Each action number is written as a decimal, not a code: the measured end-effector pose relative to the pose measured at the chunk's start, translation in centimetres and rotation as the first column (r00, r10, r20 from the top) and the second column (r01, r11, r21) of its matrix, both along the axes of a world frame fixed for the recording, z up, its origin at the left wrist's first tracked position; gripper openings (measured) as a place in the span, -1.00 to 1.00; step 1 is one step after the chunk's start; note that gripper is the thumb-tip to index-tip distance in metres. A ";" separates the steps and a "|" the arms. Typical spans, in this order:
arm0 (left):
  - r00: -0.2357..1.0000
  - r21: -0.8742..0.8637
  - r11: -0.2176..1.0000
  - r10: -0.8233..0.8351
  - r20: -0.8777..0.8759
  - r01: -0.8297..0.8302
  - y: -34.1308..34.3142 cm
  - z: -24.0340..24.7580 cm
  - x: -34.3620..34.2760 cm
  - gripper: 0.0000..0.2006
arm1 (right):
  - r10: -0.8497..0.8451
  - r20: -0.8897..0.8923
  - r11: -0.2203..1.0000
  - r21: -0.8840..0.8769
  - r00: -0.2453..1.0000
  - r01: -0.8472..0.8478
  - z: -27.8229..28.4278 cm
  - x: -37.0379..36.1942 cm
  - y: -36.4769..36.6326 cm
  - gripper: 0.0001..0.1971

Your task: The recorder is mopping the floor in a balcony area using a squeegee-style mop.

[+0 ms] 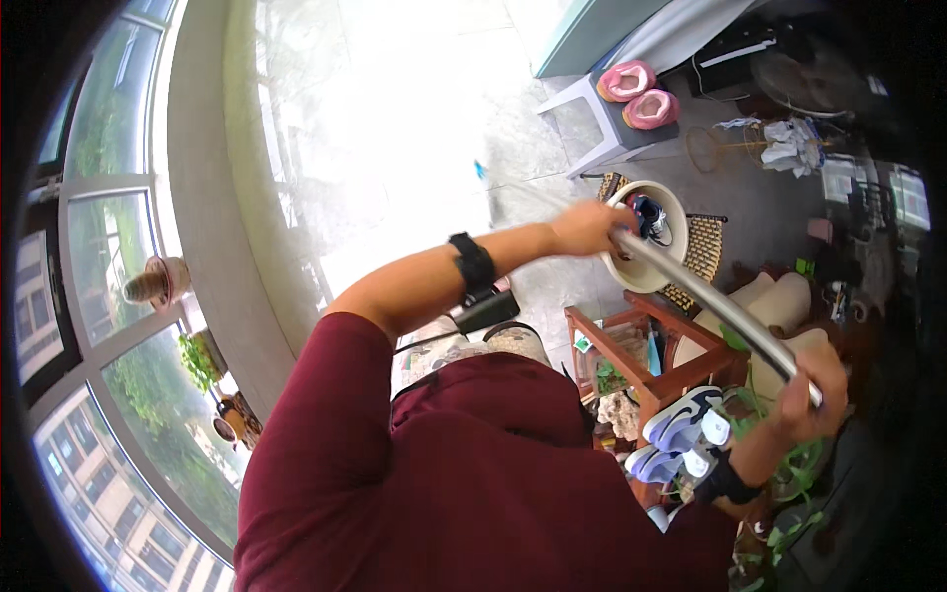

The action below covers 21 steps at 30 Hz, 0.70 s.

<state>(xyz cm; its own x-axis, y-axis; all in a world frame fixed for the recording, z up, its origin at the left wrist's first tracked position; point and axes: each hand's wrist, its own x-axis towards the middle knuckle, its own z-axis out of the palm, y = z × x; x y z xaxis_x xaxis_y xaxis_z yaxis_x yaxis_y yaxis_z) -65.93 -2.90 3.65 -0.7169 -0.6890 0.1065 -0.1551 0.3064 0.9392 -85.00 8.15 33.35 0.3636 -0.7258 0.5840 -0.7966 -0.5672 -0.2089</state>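
Note:
A long silver metal pole point(705, 293) slants across in front of me, held in both hands. My left hand point(586, 229) is closed around its middle, above the near-left rim of a cream basin point(674, 202). My right hand point(813, 393) grips the pole close to its lower right end. Beyond my left hand the pole thins and blurs against the bright floor, near a small blue piece point(480, 170); what is fixed at that end I cannot make out. Dark shoes point(652, 219) lie inside the basin.
A woven stool point(704, 252) supports the basin. Pink slippers point(651, 109) rest on a grey-white stool point(592, 118). A reddish wooden stand point(681, 380), sneakers point(681, 419) and plants point(794, 474) crowd my right. Windows point(113, 227) with a ledge and a potted cactus point(158, 283) line the left.

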 end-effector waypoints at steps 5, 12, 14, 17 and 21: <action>0.893 0.032 0.894 -0.444 -0.078 0.447 6.7 -0.4 -3.1 -0.64 | -0.063 -0.081 0.990 0.121 0.995 0.072 1.5 4.6 5.7 -0.82; 0.679 0.058 0.680 -0.733 0.039 0.731 10.2 -4.1 -3.1 -0.64 | -0.236 -0.123 0.955 0.153 0.964 0.253 -1.2 7.7 8.9 -0.89; 0.641 0.033 0.641 -0.767 -0.014 0.767 10.1 -4.3 -2.4 -0.64 | -0.189 -0.122 0.966 0.157 0.974 0.207 -1.2 8.8 8.6 -0.89; 0.613 0.054 0.617 -0.786 0.078 0.785 8.7 -2.8 -0.3 -0.64 | -0.151 -0.124 0.974 0.150 0.981 0.169 -1.1 9.8 8.4 -0.89; 0.641 0.057 0.651 -0.757 0.127 0.757 5.1 -3.0 3.0 -0.62 | -0.276 -0.048 0.956 0.089 0.960 0.279 -2.3 9.6 8.4 -0.91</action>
